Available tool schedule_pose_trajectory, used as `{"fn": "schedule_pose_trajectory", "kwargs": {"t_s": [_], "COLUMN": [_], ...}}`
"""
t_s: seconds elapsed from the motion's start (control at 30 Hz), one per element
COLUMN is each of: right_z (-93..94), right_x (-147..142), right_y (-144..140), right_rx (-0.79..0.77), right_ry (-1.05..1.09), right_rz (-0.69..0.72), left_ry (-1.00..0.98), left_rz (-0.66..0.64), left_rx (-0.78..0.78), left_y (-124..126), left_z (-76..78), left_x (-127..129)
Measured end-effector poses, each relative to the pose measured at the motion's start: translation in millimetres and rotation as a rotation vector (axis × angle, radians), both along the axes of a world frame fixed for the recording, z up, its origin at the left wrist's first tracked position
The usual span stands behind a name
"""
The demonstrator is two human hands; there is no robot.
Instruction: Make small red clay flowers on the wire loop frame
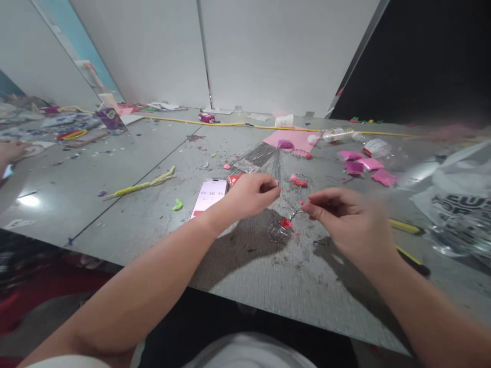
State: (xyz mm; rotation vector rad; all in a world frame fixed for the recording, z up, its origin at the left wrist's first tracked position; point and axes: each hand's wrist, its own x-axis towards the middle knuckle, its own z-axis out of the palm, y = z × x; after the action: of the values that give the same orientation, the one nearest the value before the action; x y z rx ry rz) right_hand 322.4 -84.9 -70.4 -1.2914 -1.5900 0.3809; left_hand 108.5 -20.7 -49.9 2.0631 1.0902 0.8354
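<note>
My left hand (255, 194) is closed in a pinch above the table, with a speck of pink at its fingertips; what it grips is too small to make out. To its right, my right hand (349, 225) pinches what looks like a thin wire with a tiny pink bit at the fingertips. Between and below the hands lies a coiled silver wire piece (279, 232) with a red flower-like lump (286, 223). Just beyond is a wire loop carrying pinkish-red clay (299, 180). A bundle of thin straight wires (264, 156) fans out behind my left hand.
A phone (209, 197) showing a timer lies left of my left forearm. Pink packets (370, 164), bottles (378, 148) and a plastic bag (460, 199) are at right, near yellow-black tool handles (406, 226). A yellow twisted strand (143, 187) lies left. Another person's hand (13, 151) is far left.
</note>
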Motion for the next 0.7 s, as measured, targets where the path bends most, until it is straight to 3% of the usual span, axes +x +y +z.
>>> {"fn": "schedule_pose_trajectory", "kwargs": {"t_s": [0.07,0.27,0.47,0.7], "right_z": [0.2,-0.1,-2.8,-1.2], "right_x": [-0.8,-3.5,-3.3,-1.4], "right_y": [0.7,-0.6,0.0,1.5], "right_rx": [0.006,0.238,0.368,0.455], "right_ry": [-0.019,-0.288,-0.540,-0.463], "right_rz": [0.006,0.138,0.225,0.164], "left_ry": [-0.014,-0.075,-0.016,-0.262], "left_rz": [-0.030,-0.333,-0.279,-0.267], "left_rx": [-0.012,-0.360,-0.389,-0.470], "left_y": [-0.3,-12.0,-17.6,-12.6], "left_z": [-1.1,-3.2,-6.7,-9.7], "left_x": [0.3,4.4,7.3,4.2]}}
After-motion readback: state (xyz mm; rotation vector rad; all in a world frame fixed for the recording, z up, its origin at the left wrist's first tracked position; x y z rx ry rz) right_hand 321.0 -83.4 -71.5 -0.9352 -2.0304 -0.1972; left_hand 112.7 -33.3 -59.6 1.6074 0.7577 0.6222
